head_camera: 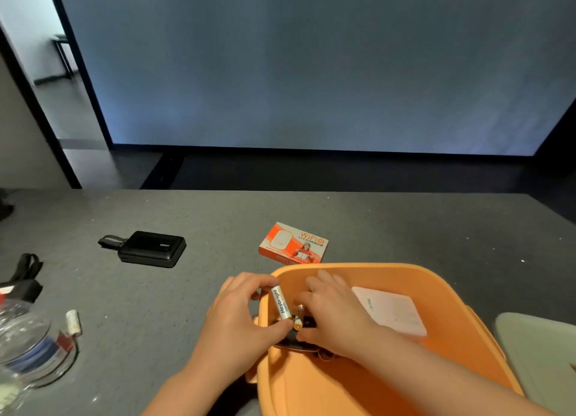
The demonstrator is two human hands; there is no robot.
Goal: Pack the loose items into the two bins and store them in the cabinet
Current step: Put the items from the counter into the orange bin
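Grey table (405, 228), big blank screen (311, 57) behind it. Orange bin (358, 269) stands at the near edge, right of centre. Left hand (237, 319) is at the bin's left rim, thumb and curled fingers pinching a white battery (280, 303) end to end; the battery is tilted and sits just inside the rim, above the bin floor. Right hand (333, 312) is down inside the bin, palm down, fingers bent over a second battery (298, 320) with an orange tip, just beside the first. Cannot tell whether the right hand grips it or only touches it. Something dark lies under both hands, too hidden to name. White box (396, 312) lies flat in the bin, right of the right hand. WiFi box (293, 244), orange and white, lies on the table just behind the bin's far rim. Power bank (152, 249), black with a strap, lies well left of that. Loose battery (72, 322) lies near the left edge, beside a clear tub (28, 353). Green bin (542, 353), pale, shows at the right edge, just beside the orange one.
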